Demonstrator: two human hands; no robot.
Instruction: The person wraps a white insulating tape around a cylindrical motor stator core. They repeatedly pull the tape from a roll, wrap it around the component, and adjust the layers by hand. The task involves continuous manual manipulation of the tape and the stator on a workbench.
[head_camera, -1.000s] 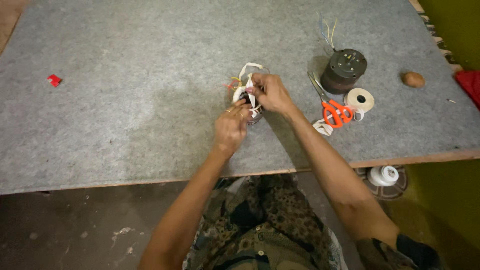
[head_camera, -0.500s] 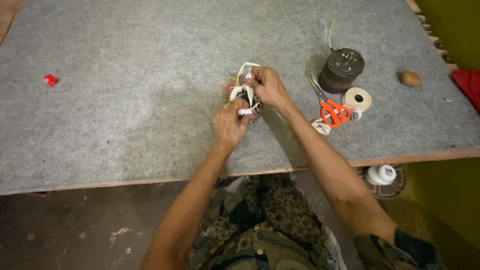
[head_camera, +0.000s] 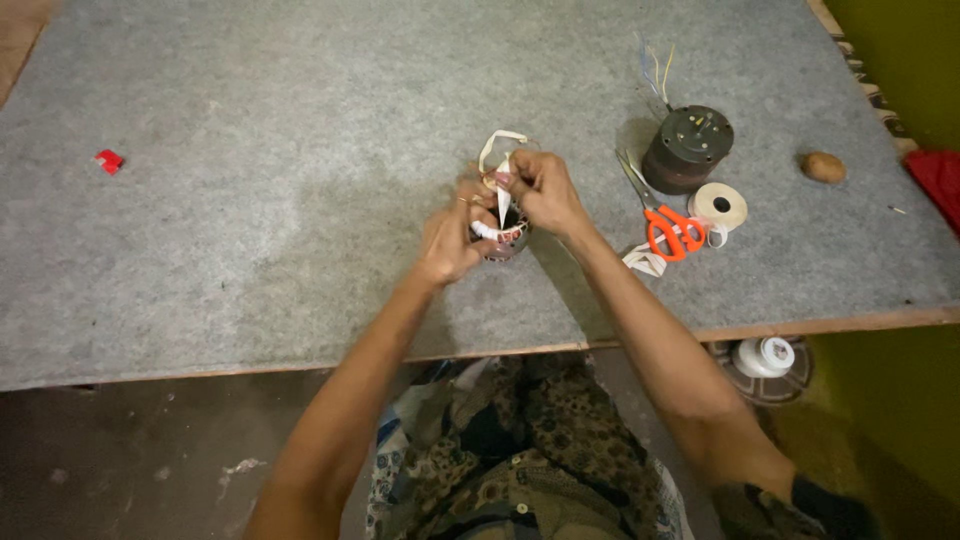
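1. Grey felt covers the big table (head_camera: 250, 250), and a small red scrap (head_camera: 108, 160) lies far out on its left side.
2. Near the middle, the left hand (head_camera: 447, 240) curls around the side of a small round motor coil (head_camera: 503, 238) and holds it on the felt.
3. White tape (head_camera: 500, 145) loops up from the top of the coil.
4. The right hand (head_camera: 540, 190) is just above the coil, its fingers pinched shut on the white tape.
5. Orange scissors (head_camera: 668, 228) lie to the right of the hands, with a scrap of white tape beside them.
6. A roll of white tape (head_camera: 719, 205) rests just beside the scissors.
7. A dark round motor (head_camera: 688, 148) with thin coloured wires stands behind the roll.
8. A small brown lump (head_camera: 823, 166) sits near the right edge.
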